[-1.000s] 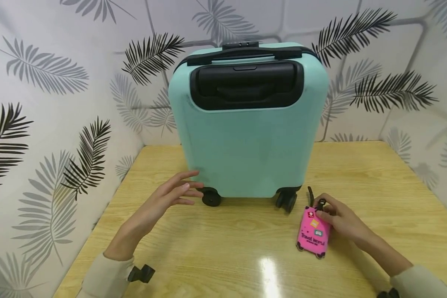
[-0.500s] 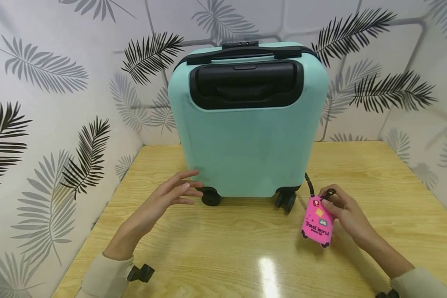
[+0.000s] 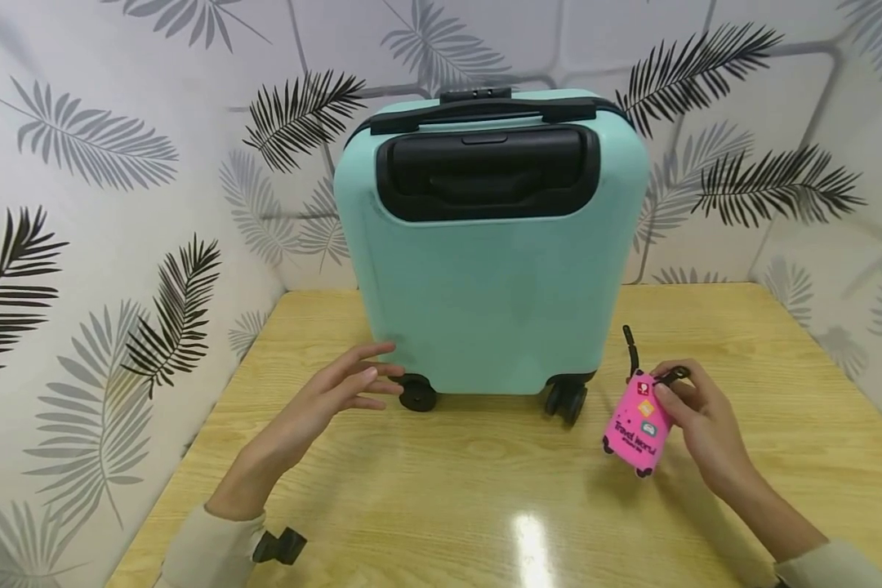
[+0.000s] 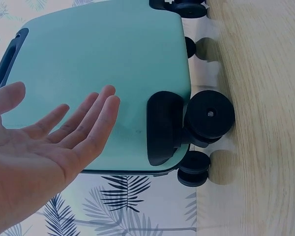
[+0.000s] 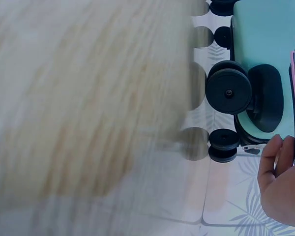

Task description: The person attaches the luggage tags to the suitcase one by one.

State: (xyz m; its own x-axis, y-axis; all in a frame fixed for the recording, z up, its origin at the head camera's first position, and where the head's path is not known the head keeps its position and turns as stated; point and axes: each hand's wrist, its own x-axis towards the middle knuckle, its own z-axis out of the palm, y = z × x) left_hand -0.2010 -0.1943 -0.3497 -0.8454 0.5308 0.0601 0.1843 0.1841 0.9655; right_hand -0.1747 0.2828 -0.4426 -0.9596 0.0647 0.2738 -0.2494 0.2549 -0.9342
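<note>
Pink luggage tag [image 3: 634,431] in the right hand [image 3: 709,425], near-right of the mint suitcase [image 3: 492,302].
Right hand pinches the tag by its top, tilted, apparently lifted off the tabletop [image 3: 426,506]; black strap [image 3: 630,347] juts up, loose-ended. Left hand [image 3: 323,404] holds nothing, fingers extended, by the suitcase's lower left corner; contact unclear. Step in hand, by my reading: one-handed handling of the tag. Next move seems to call for a steady pinch, strap kept clear.

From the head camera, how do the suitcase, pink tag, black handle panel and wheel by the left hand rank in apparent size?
1. Suitcase
2. Black handle panel
3. Pink tag
4. Wheel by the left hand
</note>
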